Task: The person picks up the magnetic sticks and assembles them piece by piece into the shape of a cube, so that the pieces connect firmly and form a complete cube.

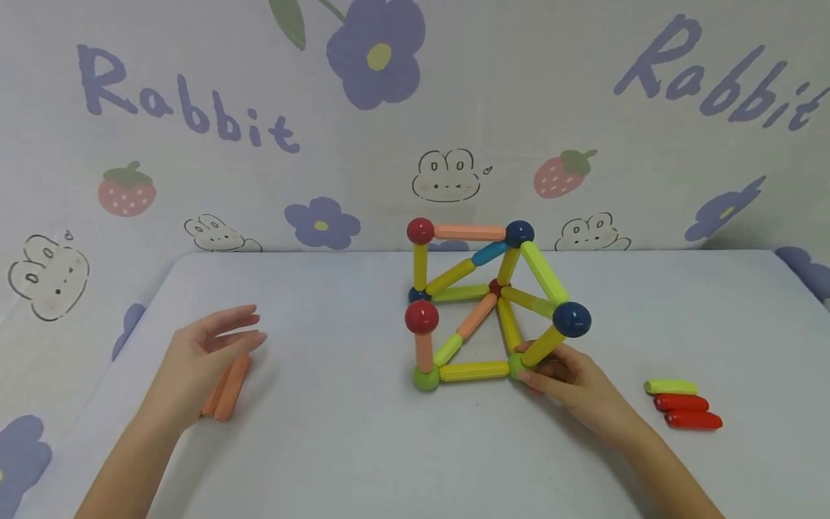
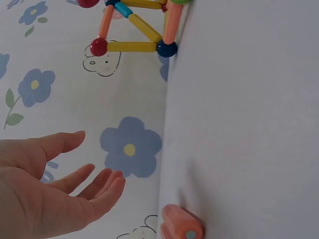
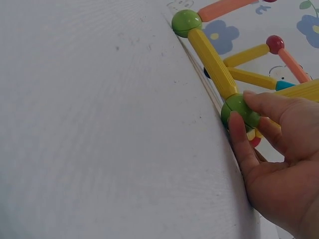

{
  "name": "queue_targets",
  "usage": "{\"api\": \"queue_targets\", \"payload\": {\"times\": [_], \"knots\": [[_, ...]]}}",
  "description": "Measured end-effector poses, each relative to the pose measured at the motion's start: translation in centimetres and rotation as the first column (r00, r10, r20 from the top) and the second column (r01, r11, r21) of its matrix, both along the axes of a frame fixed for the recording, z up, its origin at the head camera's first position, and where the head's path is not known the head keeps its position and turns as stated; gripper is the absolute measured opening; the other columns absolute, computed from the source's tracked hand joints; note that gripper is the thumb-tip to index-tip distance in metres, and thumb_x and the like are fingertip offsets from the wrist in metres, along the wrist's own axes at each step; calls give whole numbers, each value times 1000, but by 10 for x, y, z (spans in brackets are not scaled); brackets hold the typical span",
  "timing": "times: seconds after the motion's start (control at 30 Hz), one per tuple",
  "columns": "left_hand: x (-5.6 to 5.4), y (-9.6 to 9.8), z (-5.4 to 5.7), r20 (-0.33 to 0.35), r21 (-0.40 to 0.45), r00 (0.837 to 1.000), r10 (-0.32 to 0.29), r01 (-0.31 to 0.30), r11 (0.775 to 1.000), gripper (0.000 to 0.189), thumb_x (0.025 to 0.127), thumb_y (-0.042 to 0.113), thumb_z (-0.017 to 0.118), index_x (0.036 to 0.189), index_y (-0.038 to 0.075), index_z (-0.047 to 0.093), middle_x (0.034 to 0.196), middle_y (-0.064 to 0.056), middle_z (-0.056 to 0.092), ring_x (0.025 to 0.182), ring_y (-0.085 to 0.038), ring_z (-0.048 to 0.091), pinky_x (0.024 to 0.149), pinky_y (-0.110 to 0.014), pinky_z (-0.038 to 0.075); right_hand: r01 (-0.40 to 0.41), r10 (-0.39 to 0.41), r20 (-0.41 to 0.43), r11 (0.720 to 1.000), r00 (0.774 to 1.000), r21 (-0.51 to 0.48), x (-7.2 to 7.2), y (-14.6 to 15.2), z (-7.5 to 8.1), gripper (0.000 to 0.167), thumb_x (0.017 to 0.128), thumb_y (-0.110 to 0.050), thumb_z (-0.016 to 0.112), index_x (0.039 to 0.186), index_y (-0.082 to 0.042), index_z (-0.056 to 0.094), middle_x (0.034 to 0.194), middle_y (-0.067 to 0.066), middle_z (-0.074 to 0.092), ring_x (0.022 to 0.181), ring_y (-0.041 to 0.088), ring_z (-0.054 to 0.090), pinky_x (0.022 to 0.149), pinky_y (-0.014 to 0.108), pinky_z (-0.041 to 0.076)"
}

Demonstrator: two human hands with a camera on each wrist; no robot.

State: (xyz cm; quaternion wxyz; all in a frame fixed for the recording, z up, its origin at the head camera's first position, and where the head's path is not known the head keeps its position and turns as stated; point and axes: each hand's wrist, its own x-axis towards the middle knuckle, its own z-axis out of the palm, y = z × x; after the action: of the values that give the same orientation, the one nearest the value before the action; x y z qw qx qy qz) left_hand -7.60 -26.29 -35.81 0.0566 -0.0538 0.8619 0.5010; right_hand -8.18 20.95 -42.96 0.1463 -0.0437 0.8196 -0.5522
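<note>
A frame of magnetic building sticks and balls stands on the table, with yellow, lime, salmon and blue sticks between red, blue and green balls. My right hand [image 1: 583,393] pinches the green ball [image 3: 238,110] at its front right bottom corner; a yellow stick [image 1: 542,347] rises from there to a blue ball [image 1: 572,319]. At the front left, a red ball [image 1: 421,317] tops an upright salmon stick [image 1: 424,352]. My left hand [image 1: 188,367] hovers above a few loose salmon sticks [image 1: 232,389], partly hiding them. In the left wrist view its fingers [image 2: 107,196] are spread and hold nothing.
One lime stick [image 1: 672,387] and two red sticks [image 1: 692,419] lie side by side at the right of the white table [image 1: 363,447]. Behind the table hangs a cloth [image 1: 363,166] printed with rabbits, flowers and strawberries.
</note>
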Motion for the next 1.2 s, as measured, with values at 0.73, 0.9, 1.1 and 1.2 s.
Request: {"api": "queue_targets", "payload": {"times": [0.73, 0.9, 1.1, 1.2], "knots": [[25, -12, -52, -136, 106, 991, 0, 15, 994, 54, 89, -11, 75, 139, -17, 56, 117, -9, 59, 95, 4, 63, 88, -8, 51, 8, -9, -44, 1000, 999, -4, 2, -1, -2, 49, 102, -18, 72, 144, 1, 55, 126, 16, 67, 100, 21, 64, 84, 20, 56], [23, -10, -53, -129, -19, 990, -63, 61, 998, 44, 93, -2, 77, 132, -15, 64, 141, -27, 52, 126, -5, 53, 92, -3, 46, 4, -4, -56, 1000, 998, -11, 1, 1, -2, 48, 102, -18, 71, 144, 1, 55, 127, 17, 66, 99, 18, 65, 84, 21, 56], [20, -11, -51, -78, -105, 988, -135, 127, 986, 44, 94, 3, 78, 133, -12, 66, 150, -29, 45, 140, -44, 46, 102, -19, 53, 4, -4, -70, 1000, 998, -10, 1, 1, -2, 48, 102, -20, 72, 143, 0, 56, 128, 17, 65, 98, 17, 65, 83, 21, 57], [21, -11, -51, -69, -94, 985, -160, 153, 984, 47, 92, 0, 78, 135, -12, 64, 146, -27, 47, 131, -36, 59, 99, -23, 56, 3, -4, -67, 1000, 998, -7, 1, 0, -2, 49, 102, -21, 72, 143, -1, 56, 127, 17, 65, 98, 18, 65, 83, 21, 56]]}}
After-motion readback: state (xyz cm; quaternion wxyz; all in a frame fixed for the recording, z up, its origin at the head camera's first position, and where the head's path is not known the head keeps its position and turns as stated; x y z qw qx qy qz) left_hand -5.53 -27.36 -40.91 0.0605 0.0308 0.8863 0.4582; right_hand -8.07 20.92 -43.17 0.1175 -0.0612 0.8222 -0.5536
